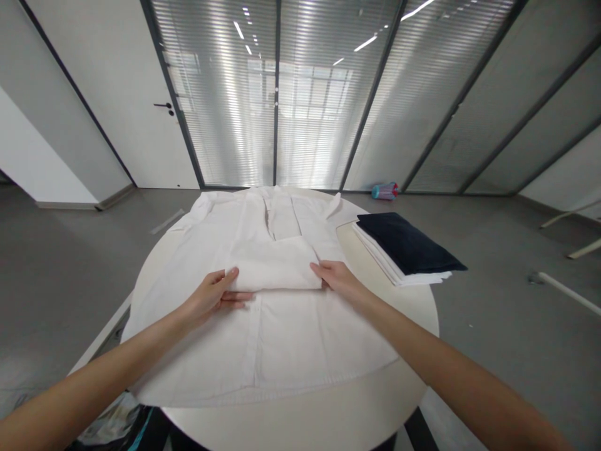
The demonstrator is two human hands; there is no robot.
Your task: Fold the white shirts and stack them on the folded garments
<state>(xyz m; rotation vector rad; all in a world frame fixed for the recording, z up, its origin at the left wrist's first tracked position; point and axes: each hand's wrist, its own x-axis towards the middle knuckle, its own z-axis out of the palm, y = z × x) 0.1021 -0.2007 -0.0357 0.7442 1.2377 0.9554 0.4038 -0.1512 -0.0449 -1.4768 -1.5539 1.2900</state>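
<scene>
A white garment (291,351), seemingly a shirt or coat, lies spread over the round table, with its hem toward me. Over its middle is a folded white cloth panel (277,266); I cannot tell if it is part of the garment or a separate piece. My left hand (218,291) pinches the panel's left edge, thumb on top and fingers below. At the right edge, my right hand (335,275) grips it the same way, its fingertips partly hidden. Between my hands the panel's near edge runs fairly straight.
On the right of the round white table (300,426) is a stack of folded white cloth (392,263) with a dark navy cloth (408,241) on top. A blue and red patterned object (385,191) rests on the floor by the glass wall. White furniture legs (570,293) stand at right.
</scene>
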